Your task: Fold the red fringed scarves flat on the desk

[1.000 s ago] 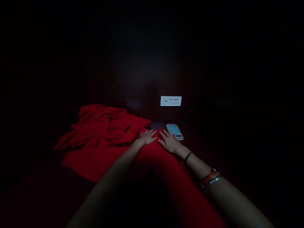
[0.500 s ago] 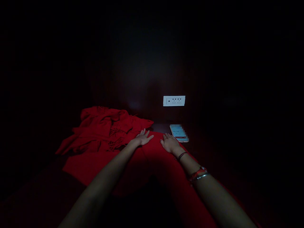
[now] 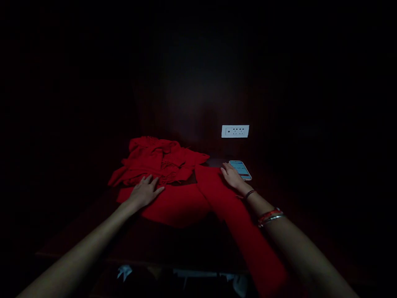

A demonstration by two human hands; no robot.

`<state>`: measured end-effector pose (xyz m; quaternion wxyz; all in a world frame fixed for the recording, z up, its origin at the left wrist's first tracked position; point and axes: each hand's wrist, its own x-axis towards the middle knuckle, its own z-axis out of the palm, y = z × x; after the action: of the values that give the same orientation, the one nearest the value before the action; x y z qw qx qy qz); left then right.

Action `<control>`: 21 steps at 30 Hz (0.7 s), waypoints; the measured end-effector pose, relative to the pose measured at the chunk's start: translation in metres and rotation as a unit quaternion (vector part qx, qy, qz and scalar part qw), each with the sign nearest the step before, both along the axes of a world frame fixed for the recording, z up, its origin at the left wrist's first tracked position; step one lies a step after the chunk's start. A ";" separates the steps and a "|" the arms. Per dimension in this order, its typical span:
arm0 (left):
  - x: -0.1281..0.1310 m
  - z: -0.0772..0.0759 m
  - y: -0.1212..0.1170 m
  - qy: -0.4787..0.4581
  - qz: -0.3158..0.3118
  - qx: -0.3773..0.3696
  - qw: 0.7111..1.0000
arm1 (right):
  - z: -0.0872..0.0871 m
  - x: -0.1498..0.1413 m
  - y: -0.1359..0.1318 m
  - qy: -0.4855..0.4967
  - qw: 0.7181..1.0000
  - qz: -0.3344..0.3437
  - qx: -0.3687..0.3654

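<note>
A long red scarf [image 3: 176, 203] lies across a dark tabletop, bent at a corner so that one strip runs toward me over the front edge at lower right. Behind its left part sits a crumpled heap of red fringed cloth [image 3: 149, 157]; whether both are one piece I cannot tell. My left hand [image 3: 144, 192] rests with spread fingers on the scarf's left part, beside the fringe. Flat on the far right corner of the scarf is my right hand [image 3: 232, 176], its fingers stretched out close to the phone [image 3: 241, 169].
The phone lies face up with a lit screen. A white wall socket [image 3: 235, 131] is on the dark wall behind it. Below the table's front edge [image 3: 149, 261] several pale items show dimly. Deep shadow hides both sides.
My left hand has slid left and nearer along the scarf, from the fold to its left part. The right hand stays near the far corner. The view has shifted, bringing the table's front edge into sight.
</note>
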<state>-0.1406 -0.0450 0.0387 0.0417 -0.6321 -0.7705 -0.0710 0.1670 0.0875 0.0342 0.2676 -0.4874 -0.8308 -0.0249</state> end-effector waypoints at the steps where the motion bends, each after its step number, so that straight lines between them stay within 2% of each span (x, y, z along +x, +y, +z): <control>1: -0.012 -0.001 -0.008 -0.014 0.012 -0.027 0.999 | 0.008 0.003 -0.006 0.023 1.000 0.006 0.000; 4: -0.043 -0.001 -0.025 -0.070 -0.030 -0.094 0.993 | 0.025 0.011 -0.028 0.074 0.996 0.031 -0.033; 7: -0.066 0.004 -0.032 -0.083 -0.034 -0.089 0.992 | 0.029 0.016 -0.050 0.100 0.987 0.067 -0.105; 9: -0.076 0.009 -0.034 -0.084 -0.013 -0.068 0.994 | 0.025 0.017 -0.065 0.089 0.984 0.090 -0.126; 12: -0.083 0.023 -0.038 -0.113 -0.004 -0.033 0.993 | 0.013 0.020 -0.085 0.022 0.987 0.123 -0.098; 15: -0.075 0.053 -0.043 -0.193 0.006 0.064 0.979 | -0.008 0.025 -0.100 -0.062 0.987 0.132 -0.068; 17: -0.060 0.082 -0.042 -0.316 -0.013 0.162 0.935 | -0.021 0.029 -0.105 -0.092 0.987 0.119 -0.053; 19: -0.037 0.112 -0.034 -0.469 -0.029 0.233 0.851 | -0.030 0.033 -0.105 -0.089 0.988 0.115 -0.045; 21: -0.006 0.136 -0.019 -0.576 -0.056 0.222 0.785 | -0.030 0.034 -0.103 -0.060 0.988 0.129 -0.063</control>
<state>-0.1468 -0.0643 0.1742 -0.2752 -0.4886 -0.5777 -0.5931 0.2009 -0.0158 0.0042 0.1873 -0.3892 -0.9013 0.0331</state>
